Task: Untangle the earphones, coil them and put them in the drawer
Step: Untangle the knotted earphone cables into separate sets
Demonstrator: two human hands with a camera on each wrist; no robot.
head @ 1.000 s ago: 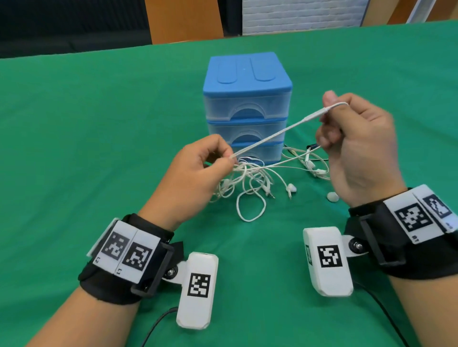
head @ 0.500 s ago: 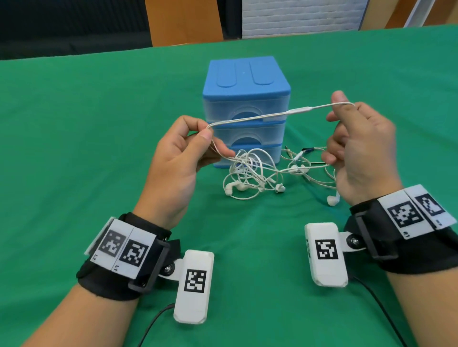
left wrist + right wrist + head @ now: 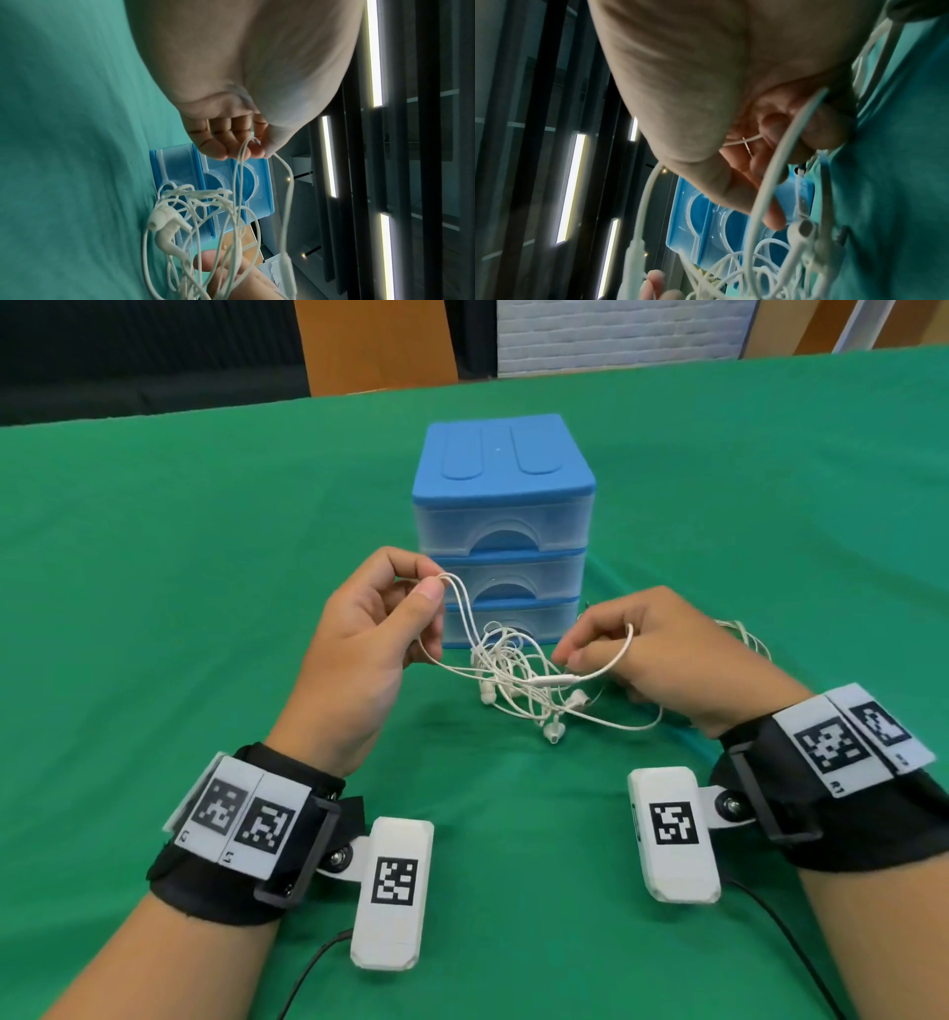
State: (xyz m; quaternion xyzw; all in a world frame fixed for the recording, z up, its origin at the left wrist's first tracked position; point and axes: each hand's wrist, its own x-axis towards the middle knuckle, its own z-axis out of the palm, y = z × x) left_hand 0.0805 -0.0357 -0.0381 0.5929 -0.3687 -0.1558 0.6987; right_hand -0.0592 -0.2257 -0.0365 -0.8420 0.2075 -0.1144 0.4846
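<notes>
Pinching a loop of the white earphones [image 3: 518, 675] between thumb and forefinger, the left hand [image 3: 369, 644] lifts it; the right hand [image 3: 667, 654] grasps another strand. The tangle lies at 6 o'clock of the 3 closed drawers [image 3: 506, 531].

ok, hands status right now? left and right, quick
Left hand: thumb and forefinger pinch a raised loop of the earphones cable.
Right hand: fingers curled round another stretch of that cable, low over the tangle.
</notes>
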